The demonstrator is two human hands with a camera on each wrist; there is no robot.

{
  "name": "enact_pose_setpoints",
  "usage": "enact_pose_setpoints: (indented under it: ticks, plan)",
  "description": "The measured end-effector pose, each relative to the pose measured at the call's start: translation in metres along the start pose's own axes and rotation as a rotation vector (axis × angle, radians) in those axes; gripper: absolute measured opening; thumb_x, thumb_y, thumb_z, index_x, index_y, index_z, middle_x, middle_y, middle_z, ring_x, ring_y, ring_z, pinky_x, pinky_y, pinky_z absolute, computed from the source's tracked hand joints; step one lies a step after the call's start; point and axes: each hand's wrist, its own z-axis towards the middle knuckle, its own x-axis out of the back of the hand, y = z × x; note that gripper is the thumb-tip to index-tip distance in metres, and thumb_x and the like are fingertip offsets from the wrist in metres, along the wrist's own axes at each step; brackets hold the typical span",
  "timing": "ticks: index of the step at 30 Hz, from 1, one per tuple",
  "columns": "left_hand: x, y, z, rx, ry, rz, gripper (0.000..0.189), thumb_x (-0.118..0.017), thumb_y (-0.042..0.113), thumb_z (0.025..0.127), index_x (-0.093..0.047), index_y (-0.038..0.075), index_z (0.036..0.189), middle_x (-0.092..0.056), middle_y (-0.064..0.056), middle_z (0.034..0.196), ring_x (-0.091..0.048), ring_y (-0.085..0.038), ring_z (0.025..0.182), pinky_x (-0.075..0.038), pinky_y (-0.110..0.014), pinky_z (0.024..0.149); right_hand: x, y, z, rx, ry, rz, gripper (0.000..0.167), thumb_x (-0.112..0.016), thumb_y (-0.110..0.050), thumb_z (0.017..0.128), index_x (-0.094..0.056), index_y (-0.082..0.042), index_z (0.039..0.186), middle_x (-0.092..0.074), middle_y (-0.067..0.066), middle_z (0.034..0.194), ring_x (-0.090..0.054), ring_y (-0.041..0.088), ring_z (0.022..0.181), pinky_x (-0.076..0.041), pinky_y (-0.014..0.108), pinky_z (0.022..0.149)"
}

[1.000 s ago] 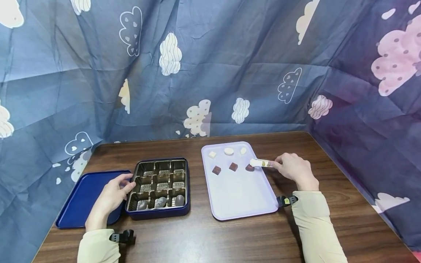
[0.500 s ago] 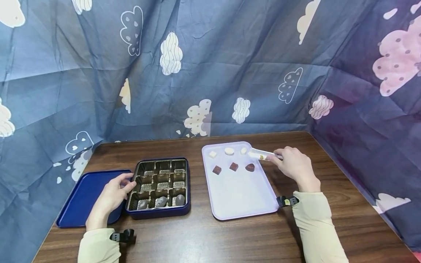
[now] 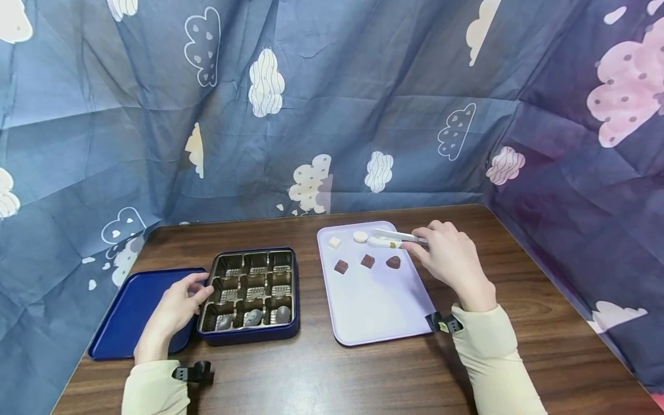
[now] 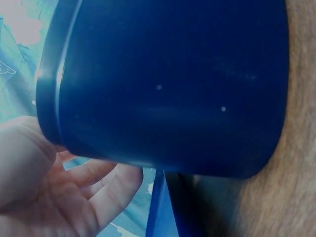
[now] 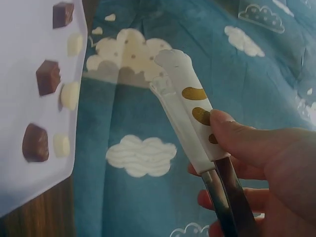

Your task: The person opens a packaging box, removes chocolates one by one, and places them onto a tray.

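My right hand (image 3: 448, 256) grips a pair of tongs (image 3: 388, 242) with white paw-shaped tips and metal arms. Their tips are spread, with nothing between them in the right wrist view. In the head view they overlap the right end of a row of white chocolates (image 3: 360, 237), hiding the third one (image 5: 62, 144). Dark chocolates (image 3: 368, 261) lie in a nearer row on the pale purple tray (image 3: 384, 311). My left hand (image 3: 173, 308) rests at the left side of a blue tin box (image 3: 251, 336), fingers loosely bent. Its near row of compartments holds three greyish chocolates (image 3: 252, 317).
A flat blue lid (image 3: 140, 305) lies left of the box, partly under my left forearm and hand. Wooden table (image 3: 311, 374) shows between box and tray. A cloud-print curtain (image 3: 321, 104) hangs behind the table and at its sides.
The tongs have moved from over the right dark chocolate, back and then left to the white row, and their tips have spread. My left hand stays in place.
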Motion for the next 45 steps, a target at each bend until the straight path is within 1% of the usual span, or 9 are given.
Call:
enact_pose_setpoints:
  ticks: [7,13,19,25,31,34,37,40,45]
  plan:
    - [0.0,0.002,0.001,-0.006,0.002,0.0,0.048,-0.057,0.021,0.101,-0.045,-0.007,0.138,-0.062,-0.023,0.105,-0.06,-0.018,0.065,-0.048,-0.034,0.062,0.002,-0.025,0.001,0.083,0.041,-0.032,0.042,-0.07,-0.046,0.087,-0.074,-0.009,0.106,-0.062,0.01,0.092,-0.058,0.034,0.084,-0.045,0.051,0.063]
    - [0.0,0.003,0.001,-0.007,-0.002,0.002,0.048,-0.057,0.022,0.101,-0.044,-0.007,0.138,-0.062,-0.024,0.105,-0.061,-0.019,0.065,-0.048,-0.035,0.063,-0.013,-0.055,0.005,0.217,0.088,-0.04,0.044,-0.072,-0.049,0.085,-0.074,-0.01,0.106,-0.062,0.008,0.09,-0.058,0.032,0.082,-0.045,0.047,0.063]
    - [-0.004,0.002,0.001,-0.004,-0.012,-0.001,0.049,-0.057,0.022,0.101,-0.044,-0.006,0.139,-0.062,-0.024,0.107,-0.061,-0.019,0.065,-0.048,-0.035,0.063,-0.037,-0.096,0.012,0.358,0.054,-0.054,0.036,-0.067,-0.051,0.088,-0.07,-0.016,0.094,-0.052,0.001,0.081,-0.052,0.023,0.074,-0.04,0.04,0.061]
    - [-0.002,0.001,0.0,-0.004,-0.006,0.007,0.047,-0.057,0.021,0.101,-0.045,-0.006,0.138,-0.063,-0.022,0.104,-0.059,-0.019,0.064,-0.047,-0.035,0.062,-0.049,-0.15,0.026,0.536,-0.003,-0.134,0.037,-0.058,-0.055,0.093,-0.068,-0.02,0.095,-0.054,-0.001,0.088,-0.05,0.019,0.08,-0.04,0.035,0.07]
    - [0.001,0.0,-0.001,-0.018,-0.005,0.011,0.048,-0.057,0.021,0.101,-0.044,-0.007,0.138,-0.063,-0.022,0.103,-0.059,-0.019,0.063,-0.047,-0.035,0.061,-0.05,-0.204,0.037,0.687,0.062,-0.261,0.038,-0.056,-0.06,0.091,-0.069,-0.025,0.093,-0.058,-0.004,0.093,-0.051,0.018,0.086,-0.038,0.034,0.07]
    - [0.0,0.001,0.0,-0.025,-0.002,0.008,0.047,-0.057,0.02,0.101,-0.045,-0.007,0.138,-0.063,-0.023,0.102,-0.059,-0.019,0.063,-0.047,-0.035,0.061,-0.051,-0.225,0.041,0.731,0.063,-0.313,0.039,-0.053,-0.063,0.091,-0.069,-0.027,0.092,-0.059,-0.005,0.095,-0.052,0.018,0.087,-0.038,0.034,0.07]
    - [0.0,0.001,-0.001,-0.024,0.0,0.015,0.047,-0.057,0.019,0.101,-0.045,-0.007,0.137,-0.064,-0.023,0.102,-0.059,-0.019,0.062,-0.047,-0.035,0.061,-0.055,-0.242,0.043,0.757,0.022,-0.338,0.04,-0.051,-0.064,0.091,-0.071,-0.03,0.095,-0.06,-0.006,0.098,-0.053,0.016,0.089,-0.04,0.034,0.071]
    - [0.0,0.001,0.0,-0.021,-0.001,0.021,0.047,-0.057,0.02,0.101,-0.045,-0.007,0.137,-0.064,-0.024,0.103,-0.059,-0.019,0.062,-0.047,-0.036,0.061,-0.059,-0.254,0.044,0.778,-0.002,-0.349,0.039,-0.052,-0.065,0.09,-0.072,-0.033,0.099,-0.062,-0.007,0.102,-0.054,0.015,0.091,-0.041,0.034,0.073]
    - [0.001,0.0,0.0,-0.012,-0.004,0.021,0.048,-0.057,0.02,0.101,-0.045,-0.008,0.138,-0.063,-0.024,0.104,-0.059,-0.02,0.062,-0.047,-0.036,0.061,-0.063,-0.274,0.048,0.801,-0.056,-0.355,0.038,-0.054,-0.065,0.089,-0.074,-0.035,0.099,-0.064,-0.007,0.098,-0.055,0.014,0.089,-0.044,0.034,0.073]
